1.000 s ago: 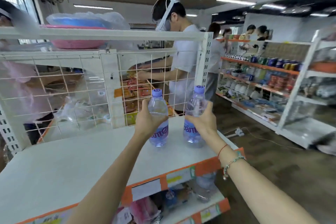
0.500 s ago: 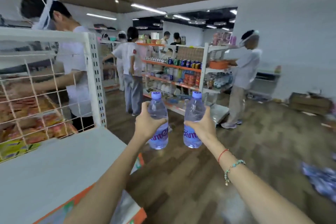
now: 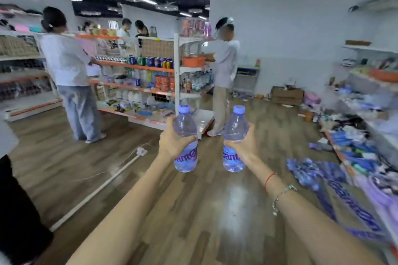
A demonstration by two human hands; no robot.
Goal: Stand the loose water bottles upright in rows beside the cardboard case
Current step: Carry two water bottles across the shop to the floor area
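I hold two clear water bottles with pale blue caps and purple lettering, both upright in the air above the wooden floor. My left hand (image 3: 172, 141) grips the left bottle (image 3: 185, 127) around its middle. My right hand (image 3: 244, 143) grips the right bottle (image 3: 235, 126) the same way. A flattened cardboard case (image 3: 353, 211) with purple lettering lies on the floor at the lower right, blurred, next to torn blue plastic wrap (image 3: 310, 171).
A stocked shelf unit (image 3: 150, 84) stands ahead, with a person (image 3: 71, 66) at its left and another person (image 3: 224, 66) at its right end. A white pole (image 3: 94, 191) and cord lie on the floor at left. Low shelves with scattered goods (image 3: 355, 135) line the right side.
The view has swung right, away from the white shelf where the bottles were, towards the open floor and the case. Both hands kept their bottles upright throughout.
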